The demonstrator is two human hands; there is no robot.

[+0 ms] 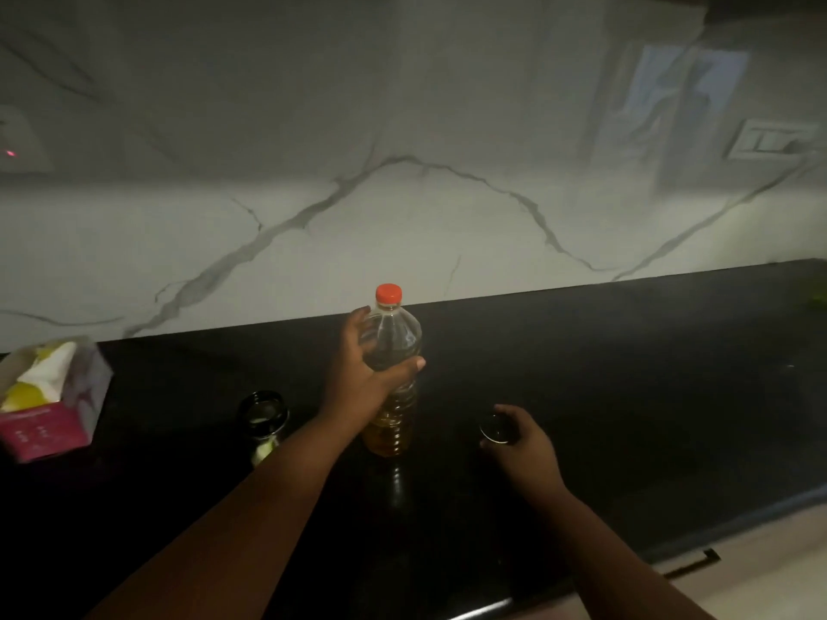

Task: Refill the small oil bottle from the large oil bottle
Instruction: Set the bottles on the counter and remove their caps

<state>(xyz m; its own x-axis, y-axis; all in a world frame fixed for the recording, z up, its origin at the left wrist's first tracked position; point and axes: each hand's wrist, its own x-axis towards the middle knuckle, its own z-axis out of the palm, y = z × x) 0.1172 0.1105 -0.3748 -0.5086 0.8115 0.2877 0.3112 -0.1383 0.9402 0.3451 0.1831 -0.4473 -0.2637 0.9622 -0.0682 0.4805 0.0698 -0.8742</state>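
The large clear oil bottle (393,404) stands upright on the black counter (626,373), with an orange cap (388,294) screwed on and amber oil in its lower part. My left hand (367,369) grips its upper body, thumb across the front. To its left stands the small dark oil bottle (264,418), its mouth open. My right hand (521,438) holds a small dark round lid (493,429) down on the counter, to the right of the large bottle.
A pink and white tissue box (49,400) sits at the counter's left end. A white marble wall (402,226) rises behind the counter, with a switch plate (769,138) at the far right. The counter's front edge (671,557) runs lower right.
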